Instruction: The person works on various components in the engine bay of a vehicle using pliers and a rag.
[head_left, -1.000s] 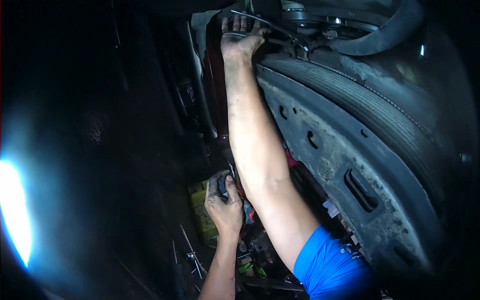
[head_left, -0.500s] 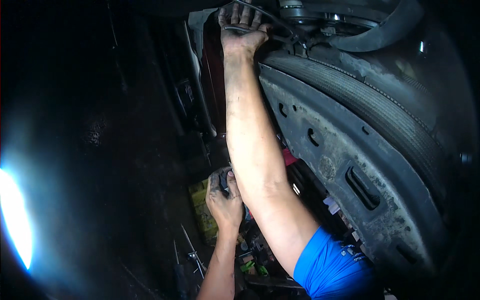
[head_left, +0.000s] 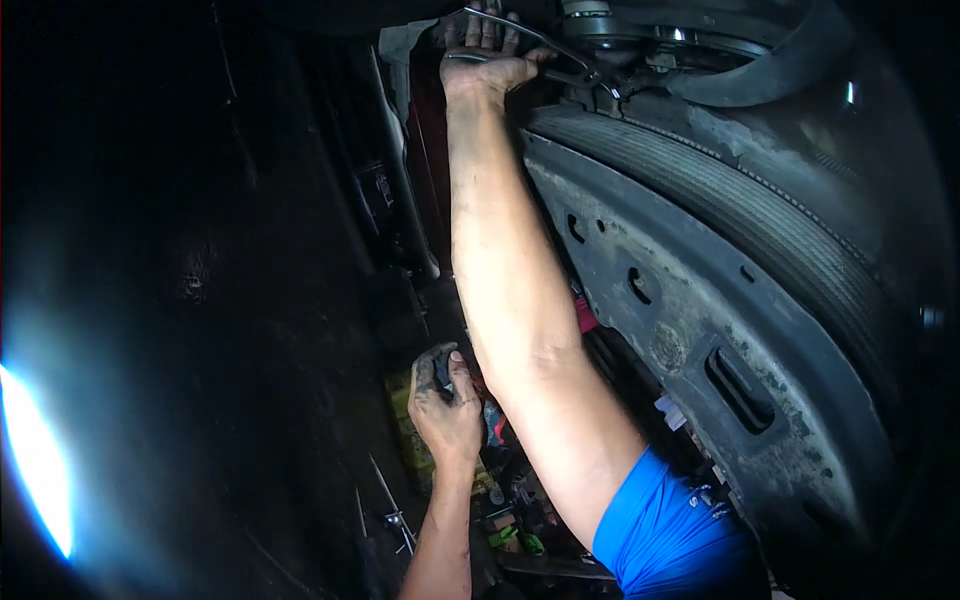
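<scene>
My right arm, in a blue sleeve, stretches up to the top of the view. There my right hand (head_left: 487,68), palm showing, is around the handles of long-handled pliers (head_left: 560,48). One handle lies across the palm; the other passes over the raised fingers. The jaws point right, beside a dark bracket above the ribbed edge. Lower down, left of my right forearm, my left hand (head_left: 445,408) is raised with its smudged fingers curled toward the thumb. A dark patch shows between them, but whether it is an object I cannot make out.
A dark, dirty metal panel with slots (head_left: 690,330) slopes down the right side, below a ribbed black strip (head_left: 720,170). A thick black hose (head_left: 770,75) curves above. Low down are a yellow item (head_left: 408,425), thin metal tools (head_left: 393,505) and green pieces (head_left: 515,542).
The pliers' upper handle and jaws show more fully now. My left hand has come slightly away from my right arm, and the view has shifted a little.
</scene>
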